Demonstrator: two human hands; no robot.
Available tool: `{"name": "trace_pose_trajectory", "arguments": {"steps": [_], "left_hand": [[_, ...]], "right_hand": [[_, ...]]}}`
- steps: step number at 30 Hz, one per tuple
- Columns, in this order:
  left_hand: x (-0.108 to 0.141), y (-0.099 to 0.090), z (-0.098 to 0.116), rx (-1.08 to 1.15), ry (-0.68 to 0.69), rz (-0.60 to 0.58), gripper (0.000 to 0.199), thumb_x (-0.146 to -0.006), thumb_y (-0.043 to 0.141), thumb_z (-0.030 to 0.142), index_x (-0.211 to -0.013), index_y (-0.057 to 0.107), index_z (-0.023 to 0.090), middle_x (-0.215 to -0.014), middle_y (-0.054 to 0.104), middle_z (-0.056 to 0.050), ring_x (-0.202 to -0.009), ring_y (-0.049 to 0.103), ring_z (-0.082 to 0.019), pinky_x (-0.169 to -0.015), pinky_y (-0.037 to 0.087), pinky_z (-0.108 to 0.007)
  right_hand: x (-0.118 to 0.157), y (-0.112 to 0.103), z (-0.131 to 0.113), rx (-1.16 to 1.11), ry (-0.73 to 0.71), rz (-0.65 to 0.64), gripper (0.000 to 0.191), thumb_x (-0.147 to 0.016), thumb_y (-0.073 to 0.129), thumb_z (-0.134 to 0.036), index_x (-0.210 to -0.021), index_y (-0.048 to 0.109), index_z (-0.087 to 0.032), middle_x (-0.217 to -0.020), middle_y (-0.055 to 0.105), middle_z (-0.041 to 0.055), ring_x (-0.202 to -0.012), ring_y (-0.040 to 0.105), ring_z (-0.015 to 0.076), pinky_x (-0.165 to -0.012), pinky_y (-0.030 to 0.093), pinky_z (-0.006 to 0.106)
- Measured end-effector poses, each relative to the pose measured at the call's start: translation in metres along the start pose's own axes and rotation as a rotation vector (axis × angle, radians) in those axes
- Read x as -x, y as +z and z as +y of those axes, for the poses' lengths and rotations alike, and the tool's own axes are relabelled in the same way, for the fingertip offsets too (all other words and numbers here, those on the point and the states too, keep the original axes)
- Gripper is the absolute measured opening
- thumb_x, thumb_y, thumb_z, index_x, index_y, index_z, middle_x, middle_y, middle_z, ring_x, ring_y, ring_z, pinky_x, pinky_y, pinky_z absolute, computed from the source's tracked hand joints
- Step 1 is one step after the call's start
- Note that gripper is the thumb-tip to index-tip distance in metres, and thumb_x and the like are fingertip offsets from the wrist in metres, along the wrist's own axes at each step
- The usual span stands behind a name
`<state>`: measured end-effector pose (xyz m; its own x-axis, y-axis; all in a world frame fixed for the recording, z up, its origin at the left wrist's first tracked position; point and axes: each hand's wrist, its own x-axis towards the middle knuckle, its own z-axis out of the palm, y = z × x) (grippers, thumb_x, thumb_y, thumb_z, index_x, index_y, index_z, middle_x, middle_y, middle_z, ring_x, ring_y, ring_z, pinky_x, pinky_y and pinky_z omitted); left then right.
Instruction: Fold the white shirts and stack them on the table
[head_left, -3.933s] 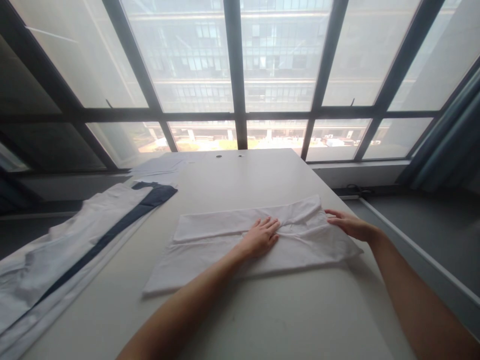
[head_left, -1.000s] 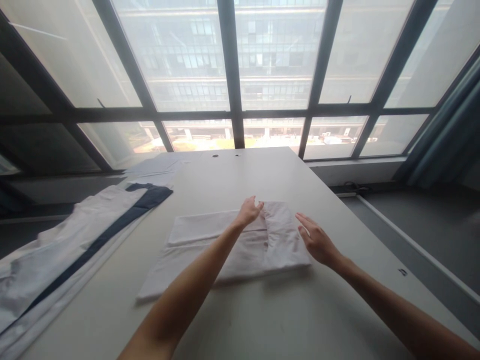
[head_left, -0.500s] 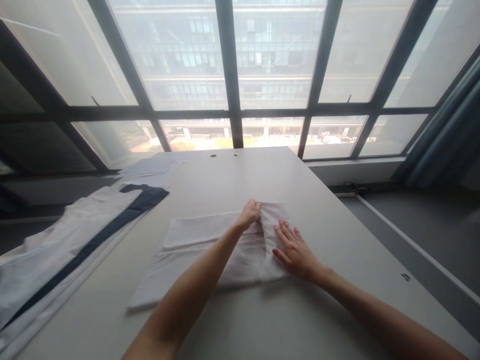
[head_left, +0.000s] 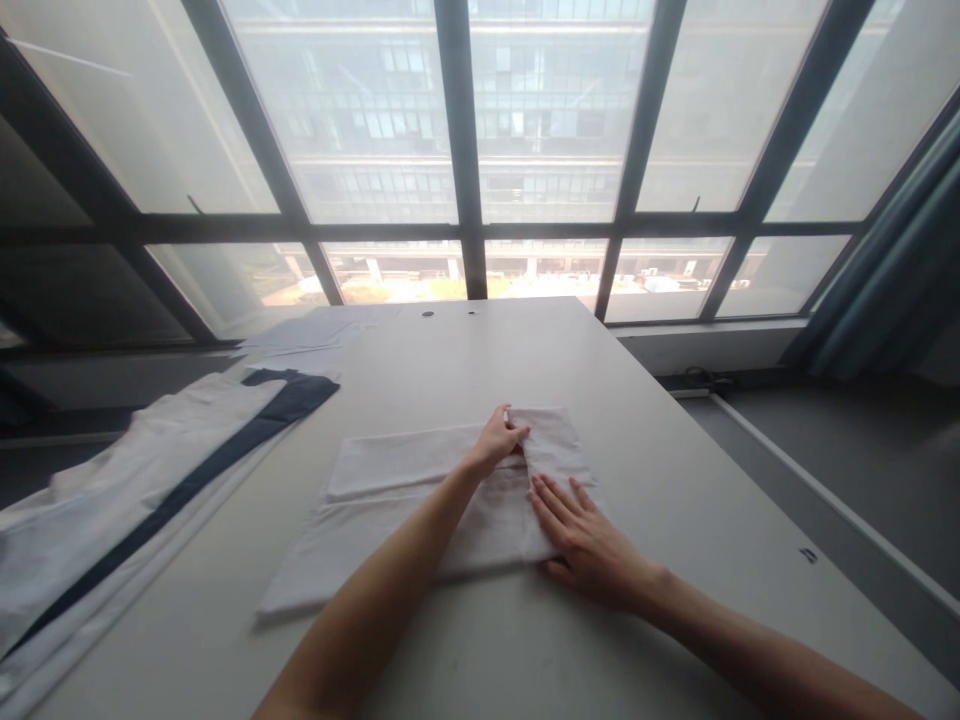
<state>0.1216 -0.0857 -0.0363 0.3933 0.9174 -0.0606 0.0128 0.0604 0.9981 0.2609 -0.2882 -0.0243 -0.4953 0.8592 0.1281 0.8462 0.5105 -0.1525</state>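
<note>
A white garment lies folded on the table, its kind not clear from the folds. At its right end a narrow flap is turned back over the rest. My left hand grips the flap's inner edge near the far side, thumb on top and fingertips partly hidden. My right hand rests flat on the near part of the flap, fingers stretched out toward the fold edge. The left forearm crosses over the garment and hides part of its middle.
The white table runs toward large windows. Along its left side lie several white garments and a dark navy one, with light flat cloth farther back. A blue curtain hangs at the right.
My right hand has slid nearer and to the left along the flap. My left hand has shifted slightly, its thumb now lying over the fold edge. The flap looks flatter.
</note>
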Motion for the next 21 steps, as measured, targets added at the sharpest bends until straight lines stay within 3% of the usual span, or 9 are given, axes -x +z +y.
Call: {"name": "trace_pose_trajectory", "arguments": {"steps": [3,8,11,13,16,18,21], "left_hand": [[0.001,0.0,0.001,-0.017,0.009,0.009,0.052,-0.08,0.076,0.024,-0.123,0.05,0.017,-0.091,0.069,-0.004,-0.077,0.067,-0.016,-0.07,0.055,-0.028],[-0.001,-0.001,0.004,-0.145,0.032,0.055,0.033,-0.083,0.066,0.02,-0.115,0.058,0.014,-0.093,0.072,-0.007,-0.083,0.069,-0.018,-0.075,0.055,-0.029],[-0.003,-0.003,0.006,-0.256,0.052,0.152,0.051,-0.077,0.07,0.018,-0.126,0.057,0.012,-0.11,0.07,-0.012,-0.105,0.066,-0.026,-0.092,0.051,-0.035],[-0.001,-0.003,0.009,-0.366,0.096,0.213,0.065,-0.075,0.071,0.016,-0.137,0.052,0.01,-0.128,0.063,-0.018,-0.125,0.057,-0.03,-0.105,0.044,-0.038],[0.008,0.002,0.013,-0.76,0.288,0.273,0.07,-0.083,0.063,0.015,-0.149,0.042,0.01,-0.152,0.043,-0.021,-0.141,0.041,-0.033,-0.115,0.033,-0.044],[0.016,0.008,0.013,-1.038,0.433,0.191,0.061,-0.092,0.054,0.019,-0.151,0.041,0.013,-0.158,0.038,-0.018,-0.145,0.036,-0.031,-0.119,0.029,-0.046],[0.025,0.019,0.008,-1.224,0.484,-0.057,0.052,-0.102,0.04,0.031,-0.152,0.041,0.016,-0.16,0.038,-0.013,-0.15,0.029,-0.029,-0.122,0.022,-0.05]], "right_hand": [[-0.005,0.003,-0.003,0.027,0.031,0.029,0.07,-0.096,0.047,-0.023,-0.16,0.024,-0.009,-0.166,0.017,0.0145,-0.155,0.01,0.0276,-0.125,0.015,0.054],[-0.013,0.008,-0.008,0.059,0.039,0.132,0.064,-0.098,0.043,-0.022,-0.159,0.027,-0.009,-0.166,0.019,0.0128,-0.155,0.011,0.0254,-0.126,0.016,0.051],[-0.014,0.016,-0.01,0.05,0.023,0.092,0.067,-0.095,0.048,-0.02,-0.158,0.028,-0.01,-0.165,0.02,0.0144,-0.155,0.012,0.0276,-0.125,0.018,0.053],[-0.013,0.019,-0.011,0.024,0.02,0.067,0.07,-0.094,0.051,-0.021,-0.159,0.028,-0.01,-0.165,0.019,0.0152,-0.155,0.011,0.0282,-0.125,0.017,0.054],[-0.009,0.013,-0.01,-0.09,-0.016,0.061,0.075,-0.095,0.056,-0.034,-0.159,0.026,-0.011,-0.165,0.019,0.0151,-0.155,0.012,0.0294,-0.125,0.015,0.054],[-0.008,0.003,-0.006,-0.219,-0.003,0.101,0.07,-0.098,0.052,-0.042,-0.158,0.031,-0.014,-0.164,0.027,0.0136,-0.153,0.02,0.028,-0.125,0.02,0.052],[-0.018,-0.013,0.012,-0.377,0.175,0.29,0.054,-0.104,0.037,-0.04,-0.151,0.046,-0.015,-0.156,0.045,0.0123,-0.147,0.037,0.0229,-0.122,0.031,0.044]]}}
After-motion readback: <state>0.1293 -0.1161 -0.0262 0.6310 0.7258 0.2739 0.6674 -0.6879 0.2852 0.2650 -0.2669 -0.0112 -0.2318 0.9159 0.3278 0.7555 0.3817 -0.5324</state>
